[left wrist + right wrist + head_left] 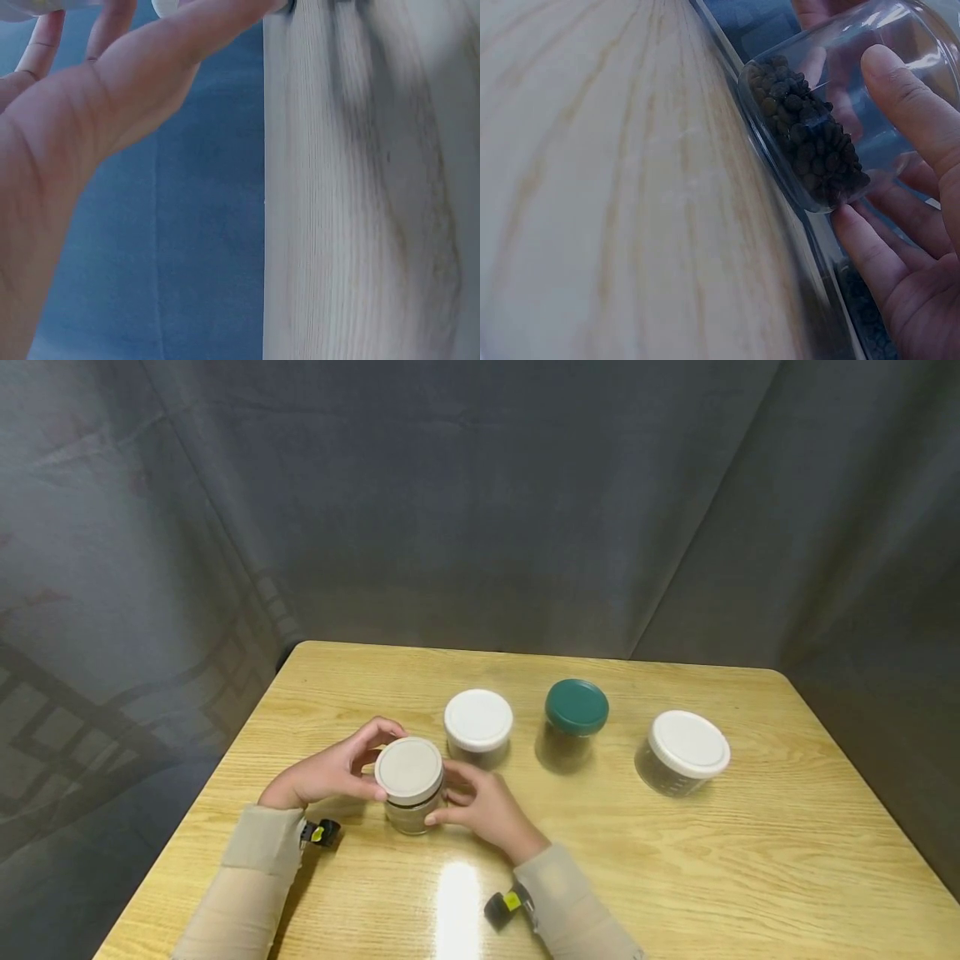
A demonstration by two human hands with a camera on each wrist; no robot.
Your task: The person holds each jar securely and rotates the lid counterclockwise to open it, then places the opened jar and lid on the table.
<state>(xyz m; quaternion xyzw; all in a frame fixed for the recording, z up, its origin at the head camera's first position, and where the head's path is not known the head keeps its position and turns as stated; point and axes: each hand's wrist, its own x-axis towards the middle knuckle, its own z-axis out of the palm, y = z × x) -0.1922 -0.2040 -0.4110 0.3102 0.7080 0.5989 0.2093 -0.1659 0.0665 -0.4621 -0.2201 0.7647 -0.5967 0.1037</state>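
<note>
A clear glass jar [806,139] with a beige lid [409,768] is held between both hands at the table's left. Small dark brown, bean-like pieces [802,127] lie along its bottom. My left hand [341,770] reaches round the lid from the left, thumb at its near edge and fingers at its far side. From the right, my right hand [487,806] grips the glass body, its thumb across the front below the lid. A dark line shows between lid and glass. In the left wrist view, the left hand [112,97] shows mostly palm and thumb.
Behind the hands stands a white-lidded jar [478,720]. Right of it are a green-lidded jar [577,707] and another white-lidded container [686,745], the latter with markings on its side. The wooden table [750,860] ends at a dark curtain [465,527].
</note>
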